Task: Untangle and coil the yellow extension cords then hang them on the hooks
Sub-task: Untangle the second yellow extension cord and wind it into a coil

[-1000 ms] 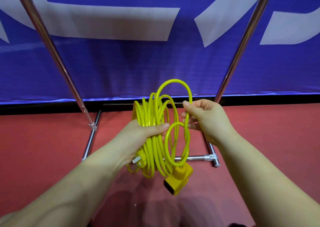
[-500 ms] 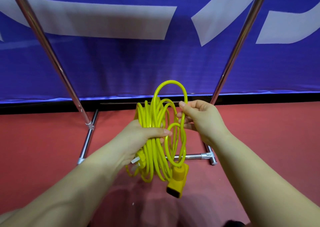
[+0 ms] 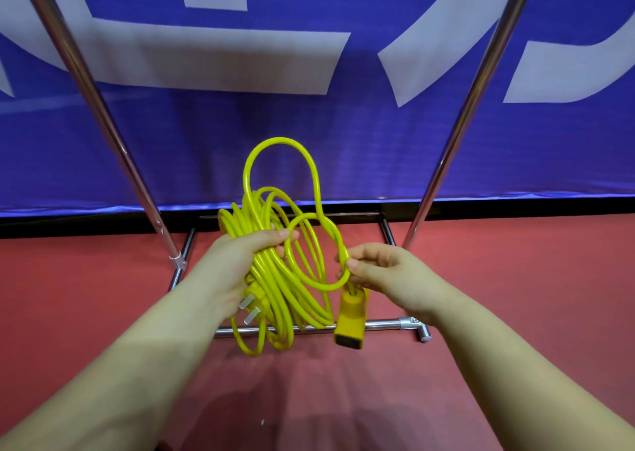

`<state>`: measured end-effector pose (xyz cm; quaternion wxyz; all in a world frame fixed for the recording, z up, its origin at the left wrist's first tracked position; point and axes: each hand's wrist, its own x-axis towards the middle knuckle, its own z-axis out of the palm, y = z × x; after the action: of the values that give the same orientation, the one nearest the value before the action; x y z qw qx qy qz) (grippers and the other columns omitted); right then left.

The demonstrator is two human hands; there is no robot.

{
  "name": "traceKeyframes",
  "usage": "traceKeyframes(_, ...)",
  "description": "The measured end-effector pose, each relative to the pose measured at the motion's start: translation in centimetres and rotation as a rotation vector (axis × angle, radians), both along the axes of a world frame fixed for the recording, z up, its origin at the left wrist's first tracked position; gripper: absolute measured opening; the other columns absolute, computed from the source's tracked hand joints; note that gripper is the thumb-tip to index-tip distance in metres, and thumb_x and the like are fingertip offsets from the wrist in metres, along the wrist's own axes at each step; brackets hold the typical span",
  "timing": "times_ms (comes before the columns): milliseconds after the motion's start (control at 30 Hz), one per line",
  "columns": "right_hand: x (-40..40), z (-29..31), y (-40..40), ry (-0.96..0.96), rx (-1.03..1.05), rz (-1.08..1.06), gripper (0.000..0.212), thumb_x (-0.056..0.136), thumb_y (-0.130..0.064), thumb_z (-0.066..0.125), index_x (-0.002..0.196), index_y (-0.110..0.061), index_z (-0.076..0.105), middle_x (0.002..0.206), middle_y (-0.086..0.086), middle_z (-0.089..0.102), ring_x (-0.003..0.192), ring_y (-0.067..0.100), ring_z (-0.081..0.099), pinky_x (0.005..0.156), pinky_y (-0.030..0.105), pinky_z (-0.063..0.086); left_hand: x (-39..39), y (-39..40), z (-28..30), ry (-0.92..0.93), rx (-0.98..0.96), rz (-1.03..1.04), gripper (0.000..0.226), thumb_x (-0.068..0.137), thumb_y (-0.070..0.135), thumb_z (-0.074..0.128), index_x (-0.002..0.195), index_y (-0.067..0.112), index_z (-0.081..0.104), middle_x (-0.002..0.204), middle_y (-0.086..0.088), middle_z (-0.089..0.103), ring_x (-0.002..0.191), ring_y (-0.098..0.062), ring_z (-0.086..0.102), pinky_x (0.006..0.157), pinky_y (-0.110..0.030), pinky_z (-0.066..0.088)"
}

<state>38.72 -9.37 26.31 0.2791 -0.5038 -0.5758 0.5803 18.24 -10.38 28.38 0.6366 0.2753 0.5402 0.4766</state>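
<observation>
My left hand (image 3: pixel 237 265) grips the coiled cord (image 3: pixel 275 278) so it can't spring apart; my right hand (image 3: pixel 381 272) pinches the loose end above the socket (image 3: pixel 350 316) to wrap it.

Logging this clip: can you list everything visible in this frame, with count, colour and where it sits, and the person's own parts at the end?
extension cord: one, yellow, coiled bundle held above the floor, centre
plug: one, yellow with silver prongs, at the bundle's left side under the left hand
socket end: one, yellow with a dark face, hanging below the right hand
rack poles: two, chrome, slanting up at left and right
rack base bars: chrome, on the floor behind the cord
banner: one, blue with white shapes, across the background
floor: red
left hand: grips the bundle
right hand: pinches a loop by the socket end
</observation>
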Motion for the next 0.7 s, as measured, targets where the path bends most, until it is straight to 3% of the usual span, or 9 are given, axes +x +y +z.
traceKeyframes(100,-0.2,0.4,0.0,0.065,-0.014,-0.074,0.018,0.091,-0.009,0.055,0.105,0.000,0.063,0.083,0.016,0.055,0.065,0.012,0.052,0.065,0.021,0.049,-0.2,0.0,-0.1,0.008,-0.011,0.026,0.014,0.079,0.010,0.065,0.070,0.008,0.076,0.060,-0.006,0.065,0.049,-0.014,0.062,0.054,-0.027,0.055)
traceKeyframes(200,-0.6,0.9,-0.2,0.083,-0.033,-0.138,0.018,0.084,-0.018,0.065,0.094,-0.003,0.064,0.073,0.011,0.055,0.061,0.013,0.051,0.062,0.024,0.046,0.0,-0.1,-0.3,0.003,-0.022,0.076,0.012,0.080,0.005,0.063,0.090,-0.002,0.068,0.053,-0.004,0.064,0.042,-0.012,0.059,0.043,-0.024,0.052)
traceKeyframes(267,-1.0,1.0,-0.3,0.067,-0.031,-0.188,0.018,0.078,-0.020,0.072,0.085,-0.007,0.062,0.064,0.003,0.057,0.057,0.012,0.050,0.057,0.022,0.042,0.2,-0.1,-0.5,0.013,-0.027,0.088,0.014,0.081,0.004,0.063,0.093,-0.004,0.066,0.047,-0.003,0.061,0.039,-0.013,0.057,0.041,-0.022,0.050)
traceKeyframes(400,-1.3,1.0,-0.3,0.159,-0.028,-0.312,0.018,0.077,-0.008,0.072,0.089,-0.002,0.059,0.060,0.004,0.057,0.048,0.010,0.049,0.047,0.020,0.040,0.7,-0.2,-0.9,-0.007,-0.045,0.073,0.010,0.081,0.005,0.064,0.074,0.003,0.070,0.049,-0.004,0.059,0.040,-0.015,0.056,0.045,-0.024,0.052)
traceKeyframes(567,-1.3,1.6,0.1,0.399,-0.123,-0.421,0.021,0.077,-0.004,0.068,0.096,-0.011,0.059,0.080,0.011,0.066,0.060,0.017,0.061,0.060,0.026,0.052,1.3,0.0,-1.5,0.011,-0.072,0.072,0.009,0.081,0.009,0.065,0.084,0.001,0.070,0.049,-0.002,0.061,0.042,-0.014,0.057,0.048,-0.024,0.051)
traceKeyframes(700,-1.3,2.2,-0.3,0.398,-0.159,-0.354,0.018,0.079,-0.005,0.066,0.095,-0.012,0.062,0.076,0.006,0.065,0.055,0.013,0.062,0.057,0.024,0.052,1.7,-0.1,-1.7,0.011,-0.096,0.102,0.018,0.079,0.008,0.066,0.062,0.008,0.073,0.049,-0.003,0.061,0.041,-0.014,0.057,0.048,-0.024,0.052)
